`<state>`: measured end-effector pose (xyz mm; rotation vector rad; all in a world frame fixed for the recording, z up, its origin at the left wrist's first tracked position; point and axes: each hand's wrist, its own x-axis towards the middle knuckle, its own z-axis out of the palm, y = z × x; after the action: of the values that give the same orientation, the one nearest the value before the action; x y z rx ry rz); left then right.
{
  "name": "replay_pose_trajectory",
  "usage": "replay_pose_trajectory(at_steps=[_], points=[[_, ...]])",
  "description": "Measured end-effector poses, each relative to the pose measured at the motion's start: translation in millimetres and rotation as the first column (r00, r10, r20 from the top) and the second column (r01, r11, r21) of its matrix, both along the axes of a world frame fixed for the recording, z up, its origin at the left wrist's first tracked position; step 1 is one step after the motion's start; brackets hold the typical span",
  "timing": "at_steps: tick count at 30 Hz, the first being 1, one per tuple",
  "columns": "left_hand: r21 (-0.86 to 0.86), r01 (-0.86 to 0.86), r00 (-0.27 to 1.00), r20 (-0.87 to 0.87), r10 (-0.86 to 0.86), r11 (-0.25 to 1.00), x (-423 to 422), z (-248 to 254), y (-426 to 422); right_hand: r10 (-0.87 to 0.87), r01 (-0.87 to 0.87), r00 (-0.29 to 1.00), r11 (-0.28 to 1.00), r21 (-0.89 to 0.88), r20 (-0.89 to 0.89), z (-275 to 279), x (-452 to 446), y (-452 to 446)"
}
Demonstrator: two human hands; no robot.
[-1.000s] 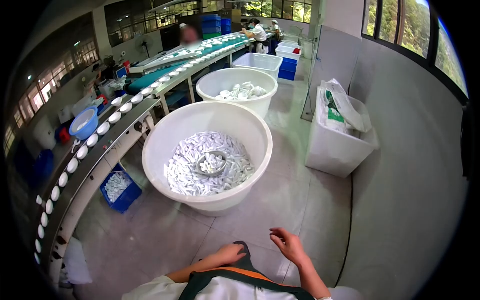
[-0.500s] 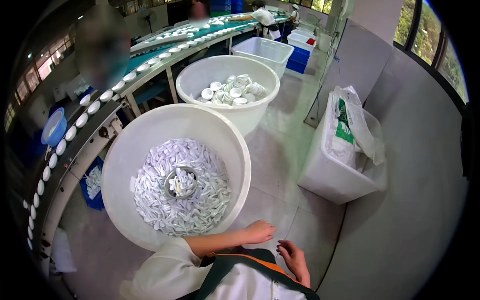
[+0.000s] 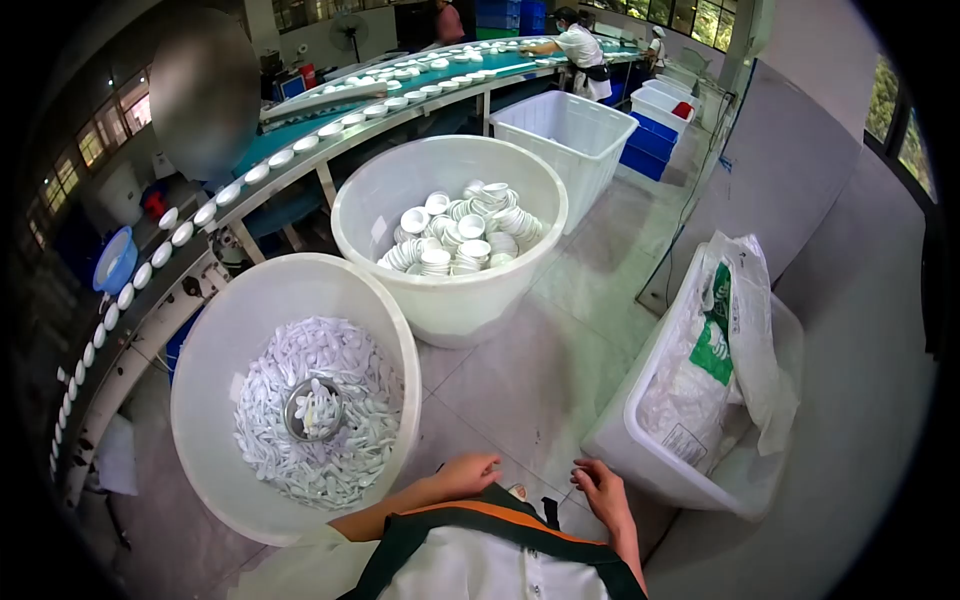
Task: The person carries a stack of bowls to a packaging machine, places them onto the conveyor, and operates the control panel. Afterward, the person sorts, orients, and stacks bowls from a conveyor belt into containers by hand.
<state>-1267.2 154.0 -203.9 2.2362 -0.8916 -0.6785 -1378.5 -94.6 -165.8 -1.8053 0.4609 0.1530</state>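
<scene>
My left hand point(image 3: 470, 475) hangs in front of my apron, beside the right rim of a big round white tub point(image 3: 405, 350). Its fingers are loosely bent, and nothing shows in them. Many white spoons point(image 3: 325, 350) fill the bottom of that tub, with a metal bowl point(image 3: 313, 409) of more spoons resting on them. My right hand point(image 3: 600, 485) hangs a little apart on the other side, fingers half curled and apart, holding nothing visible. Nearest to it is a white rectangular bin point(image 3: 615, 440) with plastic sacks point(image 3: 700, 370) inside.
Behind the spoon tub stands another round tub point(image 3: 450, 300) of small white bowls point(image 3: 470, 228). An empty-looking white crate point(image 3: 575, 140) and blue crates point(image 3: 650, 145) lie beyond. A curved conveyor point(image 3: 300, 140) carries white dishes on the left. A co-worker point(image 3: 580, 55) leans over its far part.
My view has moved forward and turned right. The spoon tub now sits further left, while the bowl tub and the sack bin look nearer. Both hands stay low and unladen.
</scene>
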Motion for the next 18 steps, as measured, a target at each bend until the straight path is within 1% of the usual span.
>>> replay_pose_trajectory(at_steps=[1,2,3,4,5,6,7,8,9,10,11,12,13,14,15,17,18], points=[[-0.068,-0.160,0.984,-0.090,0.153,0.985,4.0,-1.6,-12.1,0.086,-0.079,0.996,0.983,-0.165,0.037,10.0,21.9,-22.0],[-0.078,-0.181,0.983,0.012,0.182,0.980,16.7,23.4,-28.6,0.098,-0.081,0.992,0.974,-0.213,0.073,19.7,43.3,-39.7],[-0.111,-0.213,0.976,0.028,0.218,0.971,30.2,35.4,-44.5,0.111,-0.079,0.988,0.962,-0.262,0.109,30.6,62.8,-56.6],[-0.135,-0.232,0.969,0.053,0.241,0.963,42.0,32.9,-57.6,0.121,-0.092,0.988,0.961,-0.261,0.096,37.1,80.2,-70.2],[-0.161,-0.246,0.962,0.082,0.261,0.956,56.0,27.0,-71.1,0.117,-0.083,0.983,0.972,-0.219,0.145,41.1,98.6,-82.0],[-0.161,-0.252,0.961,0.075,0.267,0.954,70.8,25.2,-86.4,0.109,-0.074,0.975,0.981,-0.177,0.195,43.3,113.6,-93.9],[-0.136,-0.215,0.967,0.109,0.230,0.967,84.7,21.2,-99.2,0.113,-0.079,0.976,0.981,-0.178,0.188,39.1,124.6,-101.9],[-0.109,-0.177,0.971,0.144,0.192,0.978,98.8,16.0,-112.8,0.113,-0.091,0.974,0.989,-0.119,0.197,32.1,137.1,-109.4],[-0.108,-0.181,0.970,0.145,0.195,0.978,113.5,12.7,-126.9,0.112,-0.101,0.971,0.993,-0.059,0.210,24.9,151.6,-117.0],[-0.103,-0.144,0.977,0.145,0.158,0.984,130.9,11.5,-142.5,0.113,-0.118,0.972,0.993,0.014,0.205,11.1,165.0,-125.9],[-0.099,-0.104,0.982,0.148,0.118,0.990,149.4,7.5,-157.3,0.110,-0.115,0.971,0.993,0.013,0.212,-5.0,178.4,-133.4],[-0.100,-0.097,0.981,0.156,0.112,0.990,170.0,3.9,-172.4,0.108,-0.125,0.976,0.989,0.081,0.191,-21.8,194.5,-141.1],[-0.063,-0.076,0.987,0.136,0.084,0.995,191.5,4.4,-187.5,0.106,-0.132,0.980,0.980,0.149,0.170,-31.8,212.8,-149.7],[-0.025,-0.054,0.992,0.115,0.056,0.998,213.8,0.9,-197.5,0.110,-0.132,0.985,0.978,0.162,0.134,-37.2,230.7,-155.2],[-0.024,-0.046,0.992,0.115,0.048,0.999,238.1,-6.7,-207.7,0.103,-0.124,0.986,0.979,0.163,0.135,-45.6,250.5,-162.8],[-0.060,-0.008,0.993,0.117,0.015,0.998,290.9,-22.1,-234.4,0.110,-0.121,0.992,0.976,0.182,0.066,-53.9,296.0,-185.5],[-0.023,-0.006,0.991,0.133,0.009,1.000,315.7,-28.3,-247.0,0.091,-0.100,0.994,0.971,0.218,0.052,-52.4,317.3,-196.8]])
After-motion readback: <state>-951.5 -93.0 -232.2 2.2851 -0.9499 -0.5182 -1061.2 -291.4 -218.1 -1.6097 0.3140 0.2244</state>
